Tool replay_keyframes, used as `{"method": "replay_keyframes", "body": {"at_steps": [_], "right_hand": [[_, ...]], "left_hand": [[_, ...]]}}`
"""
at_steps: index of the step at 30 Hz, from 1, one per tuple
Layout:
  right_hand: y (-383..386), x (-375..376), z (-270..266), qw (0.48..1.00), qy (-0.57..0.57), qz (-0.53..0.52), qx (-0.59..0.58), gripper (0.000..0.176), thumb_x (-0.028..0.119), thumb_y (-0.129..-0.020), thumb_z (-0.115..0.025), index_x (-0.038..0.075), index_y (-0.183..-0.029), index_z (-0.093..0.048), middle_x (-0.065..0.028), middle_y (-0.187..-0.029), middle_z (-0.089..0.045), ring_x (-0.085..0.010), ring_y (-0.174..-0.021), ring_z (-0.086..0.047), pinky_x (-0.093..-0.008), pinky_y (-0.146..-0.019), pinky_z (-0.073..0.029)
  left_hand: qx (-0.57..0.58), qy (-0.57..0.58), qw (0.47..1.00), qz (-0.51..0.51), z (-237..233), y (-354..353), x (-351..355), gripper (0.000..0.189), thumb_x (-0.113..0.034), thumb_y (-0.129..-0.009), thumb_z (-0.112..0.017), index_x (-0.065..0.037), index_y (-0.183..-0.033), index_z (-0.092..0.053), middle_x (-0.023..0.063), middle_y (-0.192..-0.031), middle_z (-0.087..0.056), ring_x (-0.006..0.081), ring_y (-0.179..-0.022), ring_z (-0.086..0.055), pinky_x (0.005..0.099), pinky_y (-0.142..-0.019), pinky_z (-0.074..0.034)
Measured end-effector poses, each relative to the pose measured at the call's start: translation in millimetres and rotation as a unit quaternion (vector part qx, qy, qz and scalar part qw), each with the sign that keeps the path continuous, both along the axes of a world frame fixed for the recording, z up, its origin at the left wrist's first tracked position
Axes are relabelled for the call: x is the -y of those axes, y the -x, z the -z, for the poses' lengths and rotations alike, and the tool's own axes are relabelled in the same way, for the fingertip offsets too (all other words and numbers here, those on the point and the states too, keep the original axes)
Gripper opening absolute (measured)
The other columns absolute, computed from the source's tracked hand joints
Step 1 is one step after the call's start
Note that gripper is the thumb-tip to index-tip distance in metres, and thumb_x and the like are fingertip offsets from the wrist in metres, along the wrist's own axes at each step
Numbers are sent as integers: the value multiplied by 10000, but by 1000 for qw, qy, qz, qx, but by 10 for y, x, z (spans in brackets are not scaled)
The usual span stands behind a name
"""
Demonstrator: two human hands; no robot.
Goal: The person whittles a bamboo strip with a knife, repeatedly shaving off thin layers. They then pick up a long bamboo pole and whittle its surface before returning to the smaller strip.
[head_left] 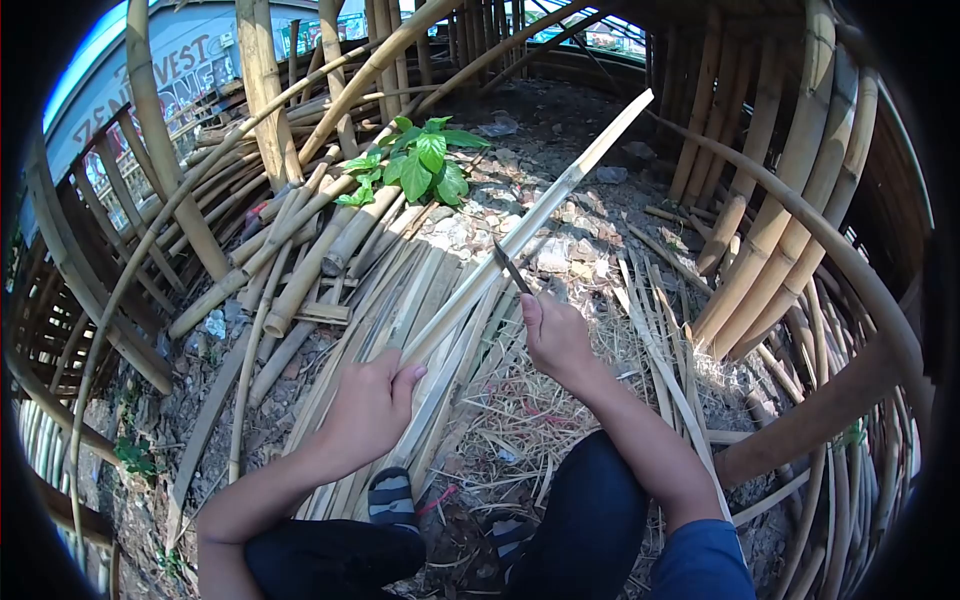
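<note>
Left hand is clamping the near end of a long bamboo strip, which is slanting up over the ground. Right hand is gripping a knife, blade meeting the strip's edge. Judged step: paring the strip; continuing is calling for a steady hold, blade angled away.

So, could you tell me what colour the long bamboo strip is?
The bamboo strip is pale tan; head view.
</note>
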State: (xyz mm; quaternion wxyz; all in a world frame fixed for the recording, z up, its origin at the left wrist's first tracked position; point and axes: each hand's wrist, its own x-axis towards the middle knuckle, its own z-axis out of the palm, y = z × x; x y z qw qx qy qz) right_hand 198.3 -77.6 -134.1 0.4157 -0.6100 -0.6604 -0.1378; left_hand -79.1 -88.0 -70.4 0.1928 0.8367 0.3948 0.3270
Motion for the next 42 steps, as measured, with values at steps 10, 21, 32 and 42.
{"method": "replay_keyframes", "body": {"at_steps": [10, 21, 32, 42], "right_hand": [[121, 24, -103, 995, -13, -68, 70, 467, 416, -1015, -497, 43, -739, -551, -151, -538, -563, -343, -486, -613, -446, -454, -496], [-425, -132, 138, 995, -33, 18, 96, 442, 386, -1040, -447, 68, -743, -522, -132, -522, -524, -334, -443, -573, -432, -427, -482], [-1051, -204, 340, 973, -16, 175, 148, 489, 467, -1013, -476, 71, -738, -560, -110, -529, -589, -289, -451, -623, -403, -404, -497], [-1207, -105, 463, 962, -44, 189, 190, 538, 481, -1028, -443, 78, -680, -515, -55, -497, -538, -197, -398, -556, -353, -388, -446]], "left_hand": [[-24, 66, 998, -2, -109, -92, 71, 326, -148, -956, -612, 55, -719, -517, 254, -534, -489, 420, -474, -526, 462, -464, -358], [-30, 71, 997, 9, 5, -84, 63, 354, -175, -949, -631, 46, -695, -522, 212, -512, -463, 312, -430, -458, 415, -466, -366], [-64, 116, 991, 9, 141, 59, 14, 318, -201, -944, -645, 52, -757, -599, 151, -514, -477, 204, -463, -447, 385, -481, -367], [-38, 180, 982, 33, 297, 171, -6, 292, -205, -960, -640, 29, -786, -630, 21, -520, -484, 70, -504, -400, 308, -460, -334]]}}
